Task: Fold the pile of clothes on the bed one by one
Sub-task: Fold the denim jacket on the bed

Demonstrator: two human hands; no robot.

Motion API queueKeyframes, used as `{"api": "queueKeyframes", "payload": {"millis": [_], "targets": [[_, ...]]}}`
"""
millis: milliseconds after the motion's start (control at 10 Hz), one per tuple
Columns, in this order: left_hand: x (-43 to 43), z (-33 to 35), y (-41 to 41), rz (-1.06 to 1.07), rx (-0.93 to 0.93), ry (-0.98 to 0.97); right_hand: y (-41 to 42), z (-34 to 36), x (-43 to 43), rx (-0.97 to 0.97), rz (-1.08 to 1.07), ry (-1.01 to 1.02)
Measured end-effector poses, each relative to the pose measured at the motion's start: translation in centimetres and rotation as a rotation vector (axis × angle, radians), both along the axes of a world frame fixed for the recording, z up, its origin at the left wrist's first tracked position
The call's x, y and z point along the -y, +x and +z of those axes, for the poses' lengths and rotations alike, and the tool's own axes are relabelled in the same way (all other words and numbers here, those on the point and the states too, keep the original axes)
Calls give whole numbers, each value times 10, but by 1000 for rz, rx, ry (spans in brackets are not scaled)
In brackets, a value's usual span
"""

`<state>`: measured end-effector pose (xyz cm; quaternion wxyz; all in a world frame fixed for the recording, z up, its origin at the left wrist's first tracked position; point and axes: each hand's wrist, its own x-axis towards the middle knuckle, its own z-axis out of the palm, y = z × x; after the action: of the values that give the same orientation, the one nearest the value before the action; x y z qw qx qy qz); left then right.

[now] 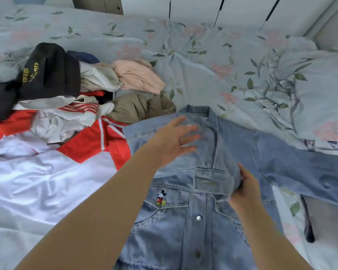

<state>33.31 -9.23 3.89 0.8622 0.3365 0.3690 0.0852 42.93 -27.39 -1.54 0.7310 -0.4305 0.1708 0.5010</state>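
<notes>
A light blue denim jacket with a cartoon mouse on its chest pocket lies spread in front of me on the bed. One sleeve is folded across its upper chest, the other stretches out to the right. My left hand lies flat on the folded sleeve near the collar, fingers straight. My right hand grips the end of that folded sleeve. To the left sits the pile of clothes: a black garment, white, pink and khaki pieces, and a red and white jacket.
The bed has a pale floral cover, rumpled at the right. A shiny white part of the red jacket lies at my left. White wardrobe doors stand behind the bed. A dark strap lies at the right edge.
</notes>
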Motion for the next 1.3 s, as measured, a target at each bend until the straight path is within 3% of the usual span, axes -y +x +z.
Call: {"api": "queueKeyframes", "payload": {"millis": [100, 200, 300, 400, 500, 600, 700, 800, 900, 1000, 1100, 1200, 1300], "targets": [[18, -27, 24, -197, -132, 136, 34, -3, 31, -307, -202, -5], [29, -65, 15, -64, -387, 233, 54, -39, 49, -334, -554, -350], [31, -100, -14, 45, -700, 540, 44, -70, 45, -175, -320, -503], [27, -125, -39, 106, -901, 790, 32, -96, 38, -175, -95, -627], [12, -136, -44, 231, -931, 754, 29, -114, 25, -121, -10, -693], [-8, -142, -27, 316, -844, 479, 39, -126, 14, -85, -49, -752], [-28, -141, -11, 395, -621, 225, 55, -129, 4, -160, -149, -731], [-56, -129, 1, 587, -570, 484, 71, -126, 2, -165, -283, -639], [-80, -109, 19, 584, -568, 982, 80, -121, 6, -26, -305, -513], [-80, -127, 22, 287, -906, 1032, 79, -121, 20, -64, -184, -542], [-51, -150, 12, 33, -1132, 1095, 85, -125, 31, -147, -218, -512], [-32, -172, -3, -380, -1202, 1258, 95, -124, 28, -131, -290, -471], [-33, -180, -10, -600, -1342, 1172, 107, -119, 25, 69, -336, -417]]}}
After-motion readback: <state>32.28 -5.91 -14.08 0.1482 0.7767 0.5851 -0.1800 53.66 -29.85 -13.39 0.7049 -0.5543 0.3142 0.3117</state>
